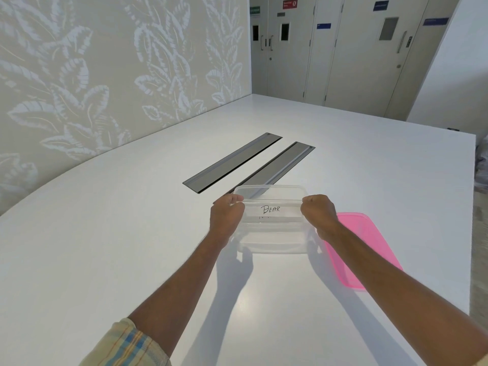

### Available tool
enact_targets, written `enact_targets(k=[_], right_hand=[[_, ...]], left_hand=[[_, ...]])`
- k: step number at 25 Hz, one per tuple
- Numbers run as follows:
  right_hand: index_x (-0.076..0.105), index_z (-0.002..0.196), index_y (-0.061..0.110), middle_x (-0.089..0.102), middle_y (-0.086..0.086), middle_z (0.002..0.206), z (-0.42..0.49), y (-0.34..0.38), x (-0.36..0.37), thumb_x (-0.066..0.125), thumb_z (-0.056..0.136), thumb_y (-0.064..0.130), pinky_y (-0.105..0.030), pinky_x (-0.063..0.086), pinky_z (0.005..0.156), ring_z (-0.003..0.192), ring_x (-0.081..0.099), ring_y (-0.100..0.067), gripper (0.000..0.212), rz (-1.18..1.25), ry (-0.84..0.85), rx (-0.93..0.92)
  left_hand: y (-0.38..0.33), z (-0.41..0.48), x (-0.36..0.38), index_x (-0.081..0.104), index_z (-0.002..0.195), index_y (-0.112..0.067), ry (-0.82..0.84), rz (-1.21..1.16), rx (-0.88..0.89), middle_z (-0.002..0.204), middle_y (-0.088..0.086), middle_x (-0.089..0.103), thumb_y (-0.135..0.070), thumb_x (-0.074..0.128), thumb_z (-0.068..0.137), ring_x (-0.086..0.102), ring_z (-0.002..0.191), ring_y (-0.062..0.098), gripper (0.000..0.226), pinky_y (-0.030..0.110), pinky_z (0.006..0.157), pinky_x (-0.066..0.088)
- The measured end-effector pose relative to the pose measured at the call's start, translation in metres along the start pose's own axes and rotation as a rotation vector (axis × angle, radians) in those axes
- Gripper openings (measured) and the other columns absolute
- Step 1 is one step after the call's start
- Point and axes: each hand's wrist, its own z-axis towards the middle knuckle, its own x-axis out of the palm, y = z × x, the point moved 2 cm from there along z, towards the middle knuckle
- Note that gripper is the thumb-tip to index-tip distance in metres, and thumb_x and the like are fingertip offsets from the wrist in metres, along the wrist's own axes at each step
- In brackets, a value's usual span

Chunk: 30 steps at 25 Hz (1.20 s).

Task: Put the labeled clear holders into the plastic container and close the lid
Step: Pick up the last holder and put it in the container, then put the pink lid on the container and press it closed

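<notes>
Seen from above, a left hand (226, 211) and right hand (319, 211), both curled shut, pinch the two ends of a clear holder (272, 210) labeled "BEAR", holding it over an open clear plastic container (273, 245) on a white surface (132, 233). Just right of the container lies a pink lid (359, 244).

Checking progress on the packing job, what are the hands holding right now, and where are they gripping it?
Both hands, left and right, grip a clear holder labeled "BEAR" by its two ends, over the open plastic container.
</notes>
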Motion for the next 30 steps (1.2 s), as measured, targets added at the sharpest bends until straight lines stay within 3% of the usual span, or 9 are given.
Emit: enact_targets(k=[4, 11, 13, 14, 15, 17, 21, 26, 30], right_hand=[[0.018, 0.065, 0.027, 0.022, -0.003, 0.079, 0.002, -0.003, 0.004, 0.037, 0.069, -0.003, -0.039, 0.007, 0.07, 0.087, 0.019, -0.026, 0.036, -0.027, -0.004, 0.012], [0.021, 0.064, 0.026, 0.026, -0.006, 0.083, 0.006, -0.008, 0.01, 0.036, 0.061, 0.0, -0.037, 0.009, 0.068, 0.087, 0.02, -0.031, 0.03, -0.064, 0.018, -0.02], [0.05, 0.064, 0.026, 0.042, -0.003, 0.081, 0.009, -0.013, 0.011, 0.041, 0.064, 0.003, -0.034, 0.031, 0.075, 0.082, 0.037, -0.038, 0.024, -0.07, 0.021, -0.015], [0.071, 0.086, 0.023, 0.061, 0.003, 0.095, 0.012, -0.015, 0.011, 0.045, 0.07, 0.004, -0.037, 0.043, 0.091, 0.097, 0.056, -0.037, 0.036, -0.067, 0.016, -0.016], [0.074, 0.114, 0.017, 0.069, 0.003, 0.119, 0.014, -0.016, 0.011, 0.048, 0.076, 0.004, -0.043, 0.044, 0.108, 0.12, 0.059, -0.034, 0.048, -0.067, 0.004, -0.023], [0.066, 0.136, 0.015, 0.063, 0.0, 0.143, 0.018, -0.019, 0.011, 0.051, 0.08, 0.005, -0.047, 0.04, 0.118, 0.135, 0.055, -0.027, 0.059, -0.056, -0.024, -0.024], [0.067, 0.134, 0.019, 0.063, -0.001, 0.143, 0.018, -0.017, 0.004, 0.052, 0.08, 0.004, -0.031, 0.048, 0.098, 0.116, 0.057, -0.018, 0.058, 0.003, -0.041, -0.083], [0.07, 0.13, 0.019, 0.065, -0.005, 0.139, 0.015, -0.022, -0.019, 0.054, 0.084, 0.001, -0.027, 0.044, 0.097, 0.128, 0.06, -0.02, 0.053, -0.064, -0.074, -0.235], [0.07, 0.13, 0.021, 0.068, -0.001, 0.134, 0.012, -0.035, -0.049, 0.06, 0.091, 0.006, -0.025, 0.043, 0.098, 0.119, 0.063, -0.017, 0.043, -0.151, -0.14, -0.349]], left_hand=[[0.002, 0.002, 0.004, 0.077, 0.119, -0.024, -0.018, 0.162, 0.112, 0.124, -0.011, 0.068, -0.027, 0.05, 0.075, 0.065, 0.124, 0.022, 0.052, 0.051, 0.116, 0.047], [0.014, 0.006, 0.01, 0.079, 0.118, -0.014, -0.072, 0.353, 0.265, 0.127, -0.002, 0.076, -0.008, 0.063, 0.089, 0.065, 0.126, 0.022, 0.033, 0.048, 0.114, 0.045], [0.016, 0.005, 0.01, 0.079, 0.118, -0.013, -0.081, 0.35, 0.279, 0.127, -0.001, 0.077, -0.006, 0.063, 0.09, 0.066, 0.126, 0.022, 0.033, 0.048, 0.113, 0.046], [0.016, 0.005, 0.01, 0.079, 0.118, -0.012, -0.084, 0.334, 0.282, 0.127, 0.0, 0.077, -0.006, 0.063, 0.09, 0.067, 0.125, 0.022, 0.033, 0.047, 0.113, 0.047], [0.015, 0.005, 0.009, 0.079, 0.118, -0.012, -0.085, 0.314, 0.283, 0.127, 0.001, 0.077, -0.005, 0.063, 0.09, 0.068, 0.124, 0.023, 0.033, 0.046, 0.112, 0.049], [0.013, 0.004, 0.007, 0.078, 0.12, -0.011, -0.085, 0.29, 0.282, 0.128, 0.003, 0.077, -0.005, 0.062, 0.09, 0.069, 0.123, 0.023, 0.034, 0.044, 0.111, 0.051], [0.007, -0.004, 0.005, 0.077, 0.122, -0.011, -0.124, 0.256, 0.326, 0.126, 0.001, 0.077, -0.006, 0.06, 0.092, 0.068, 0.124, 0.02, 0.034, 0.04, 0.11, 0.051], [-0.011, -0.03, 0.015, 0.077, 0.116, -0.011, -0.307, 0.172, 0.431, 0.115, 0.0, 0.076, -0.005, 0.057, 0.095, 0.065, 0.116, 0.023, 0.029, 0.034, 0.1, 0.05], [-0.023, -0.052, 0.038, 0.077, 0.105, -0.024, -0.327, -0.022, 0.348, 0.091, -0.009, 0.073, -0.008, 0.052, 0.091, 0.067, 0.085, 0.017, 0.033, 0.035, 0.079, 0.058]])
